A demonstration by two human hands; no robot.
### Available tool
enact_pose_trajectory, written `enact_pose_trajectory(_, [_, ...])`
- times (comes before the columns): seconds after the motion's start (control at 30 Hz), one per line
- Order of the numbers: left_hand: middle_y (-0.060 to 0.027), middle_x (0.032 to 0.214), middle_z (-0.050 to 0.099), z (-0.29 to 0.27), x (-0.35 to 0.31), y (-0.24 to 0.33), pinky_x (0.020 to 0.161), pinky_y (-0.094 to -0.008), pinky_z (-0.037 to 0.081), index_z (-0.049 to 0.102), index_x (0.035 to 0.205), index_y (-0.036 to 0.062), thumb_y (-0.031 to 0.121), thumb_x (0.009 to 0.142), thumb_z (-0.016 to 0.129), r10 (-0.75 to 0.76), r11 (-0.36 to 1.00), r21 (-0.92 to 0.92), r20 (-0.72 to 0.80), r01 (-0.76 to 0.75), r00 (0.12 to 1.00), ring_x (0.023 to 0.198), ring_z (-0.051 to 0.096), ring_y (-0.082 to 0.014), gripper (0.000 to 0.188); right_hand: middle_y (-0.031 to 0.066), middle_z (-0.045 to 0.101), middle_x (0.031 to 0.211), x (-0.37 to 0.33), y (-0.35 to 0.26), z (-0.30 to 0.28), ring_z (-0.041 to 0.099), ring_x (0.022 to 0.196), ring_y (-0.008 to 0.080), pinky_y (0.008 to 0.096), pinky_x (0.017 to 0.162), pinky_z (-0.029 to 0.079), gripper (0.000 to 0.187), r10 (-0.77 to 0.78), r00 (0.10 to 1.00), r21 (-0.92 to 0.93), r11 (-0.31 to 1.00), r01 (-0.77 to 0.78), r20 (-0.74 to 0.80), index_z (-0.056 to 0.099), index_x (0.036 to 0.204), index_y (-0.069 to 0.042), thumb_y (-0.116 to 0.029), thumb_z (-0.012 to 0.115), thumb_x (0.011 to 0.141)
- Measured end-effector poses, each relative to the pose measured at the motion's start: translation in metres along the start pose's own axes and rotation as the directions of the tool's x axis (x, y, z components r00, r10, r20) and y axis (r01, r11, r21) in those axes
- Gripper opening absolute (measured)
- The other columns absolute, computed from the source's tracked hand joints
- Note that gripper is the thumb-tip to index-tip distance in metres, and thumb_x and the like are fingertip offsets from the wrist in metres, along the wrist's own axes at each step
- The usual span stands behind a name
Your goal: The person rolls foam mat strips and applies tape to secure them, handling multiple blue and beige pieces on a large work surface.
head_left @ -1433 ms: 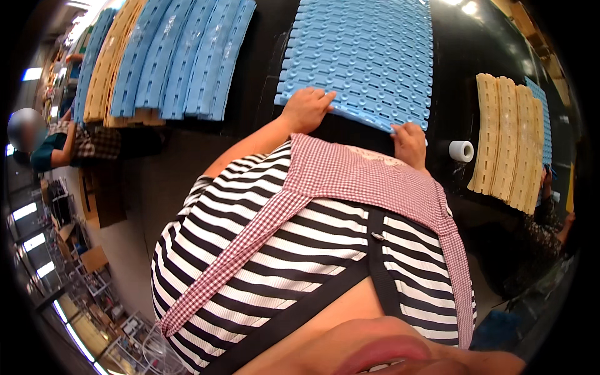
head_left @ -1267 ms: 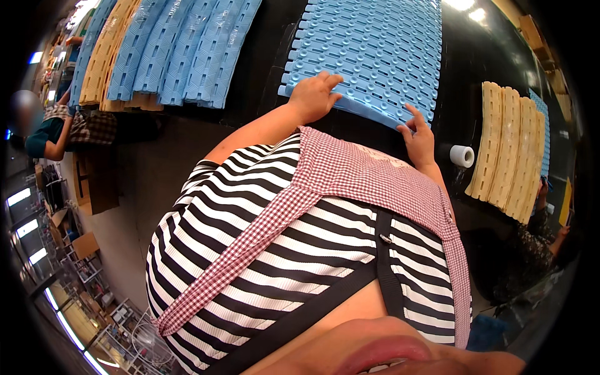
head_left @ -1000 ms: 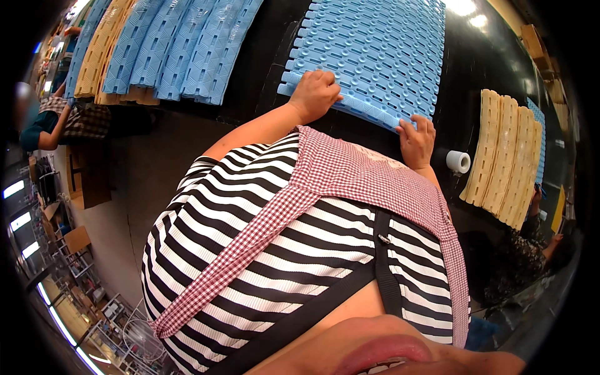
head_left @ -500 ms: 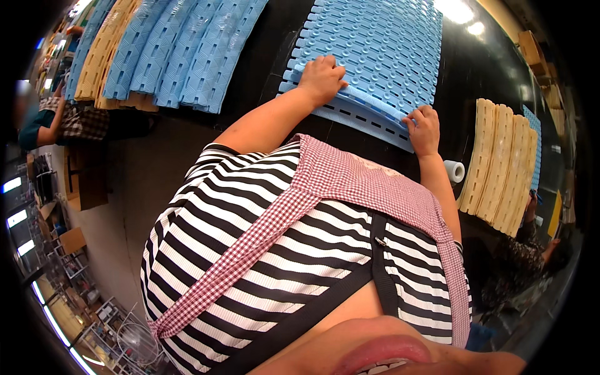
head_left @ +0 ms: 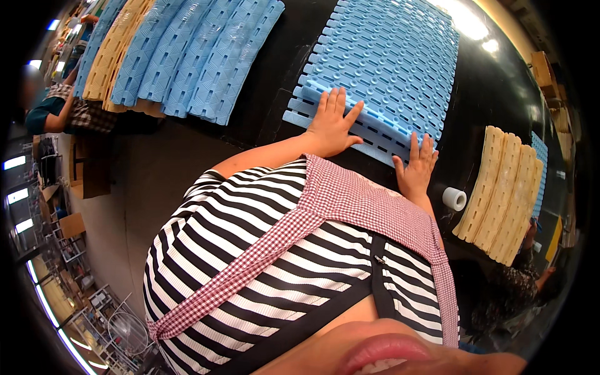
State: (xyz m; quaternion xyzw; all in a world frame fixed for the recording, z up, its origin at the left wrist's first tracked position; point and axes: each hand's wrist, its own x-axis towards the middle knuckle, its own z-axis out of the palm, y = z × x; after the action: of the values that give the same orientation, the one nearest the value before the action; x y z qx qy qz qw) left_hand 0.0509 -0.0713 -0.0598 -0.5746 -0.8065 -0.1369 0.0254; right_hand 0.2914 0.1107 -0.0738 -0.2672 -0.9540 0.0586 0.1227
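Note:
A blue slotted plastic mat [head_left: 394, 69], its upper face dotted with small round cups, lies on the black table [head_left: 265, 103] in front of me. Its near edge is folded up into a narrow roll. My left hand [head_left: 331, 130] rests on the left part of that roll with fingers spread and nothing in its grasp. Against the right end of the roll, my right hand [head_left: 417, 169] lies with fingers stretched out, also holding nothing. A flat strip of the mat shows between the roll and my body.
At the left lie several blue mat rolls [head_left: 206, 59] beside beige ones [head_left: 115, 53]. To the right are a small white roll [head_left: 454, 199], beige mat rolls [head_left: 500, 194] and a blue mat piece [head_left: 540, 165]. One person [head_left: 50, 115] is at far left, another [head_left: 515, 284] at lower right.
Both hands have gone from curled fingers gripping the mat's edge to stretched fingers laid on it. The near edge is now turned over into a narrow roll. The view has shifted slightly.

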Motion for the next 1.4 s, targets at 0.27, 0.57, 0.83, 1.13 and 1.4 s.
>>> enact_pose_trajectory(0.27, [-0.0233, 0.168, 0.013, -0.006, 0.153, -0.014, 0.116, -0.0715, 0.015, 0.039, 0.158, 0.0194, 0.079, 0.092, 0.045, -0.273, 0.959, 0.018, 0.314, 0.282, 0.909, 0.154, 0.009, -0.0487, 0.09, 0.0199, 0.044, 0.155, 0.125, 0.065, 0.023, 0.034, 0.147, 0.0382, 0.0514, 0.123, 0.023, 0.068, 0.022, 0.996, -0.089, 0.996, -0.03, -0.089, 0.042, 0.155, -0.019, -0.048, 0.061, 0.098])
enact_pose_trajectory(0.57, [-0.0199, 0.169, 0.015, -0.009, 0.19, -0.02, 0.117, -0.0708, 0.017, 0.047, 0.153, 0.0207, 0.078, 0.092, 0.047, -0.326, 0.944, 0.069, 0.336, 0.322, 0.883, 0.155, 0.01, -0.045, 0.084, 0.0125, 0.063, 0.134, 0.1, 0.042, 0.024, 0.055, 0.13, 0.0307, 0.0461, 0.113, 0.038, 0.051, -0.108, 0.95, 0.028, 0.992, 0.121, -0.294, 0.059, 0.137, -0.011, -0.017, 0.072, 0.089])
enact_pose_trajectory(0.83, [-0.0165, 0.133, 0.056, 0.024, 0.199, -0.036, 0.108, -0.0524, 0.037, 0.072, 0.111, 0.0122, 0.047, 0.092, 0.068, -0.07, 0.939, -0.334, 0.042, 0.08, 0.997, 0.128, 0.048, -0.0384, 0.039, 0.0117, 0.059, 0.14, 0.117, 0.053, 0.017, 0.049, 0.138, 0.0293, 0.0479, 0.122, 0.027, 0.06, -0.07, 0.986, 0.084, 0.993, 0.084, -0.151, 0.055, 0.141, -0.011, -0.02, 0.075, 0.085])
enact_pose_trajectory(1.13, [-0.0113, 0.132, 0.061, 0.027, 0.147, -0.047, 0.112, -0.0438, 0.036, 0.058, 0.138, 0.0087, 0.035, 0.083, 0.078, 0.136, 0.978, -0.156, -0.009, -0.136, 0.991, 0.13, 0.051, -0.0301, 0.064, 0.013, 0.067, 0.125, 0.137, 0.051, 0.015, 0.058, 0.122, 0.0335, 0.0467, 0.107, 0.04, 0.053, -0.033, 0.989, 0.132, 0.99, 0.052, -0.145, 0.064, 0.131, -0.012, -0.02, 0.078, 0.081])
enact_pose_trajectory(1.4, [-0.0106, 0.127, 0.061, 0.022, 0.161, -0.043, 0.107, -0.0437, 0.036, 0.055, 0.139, 0.0133, 0.043, 0.082, 0.078, 0.102, 0.995, -0.004, 0.166, -0.103, 0.981, 0.126, 0.054, -0.0286, 0.068, 0.0142, 0.067, 0.12, 0.141, 0.066, 0.023, 0.059, 0.118, 0.0351, 0.0461, 0.104, 0.041, 0.051, -0.014, 0.99, 0.182, 0.983, 0.04, -0.139, 0.065, 0.127, -0.012, -0.018, 0.08, 0.078])
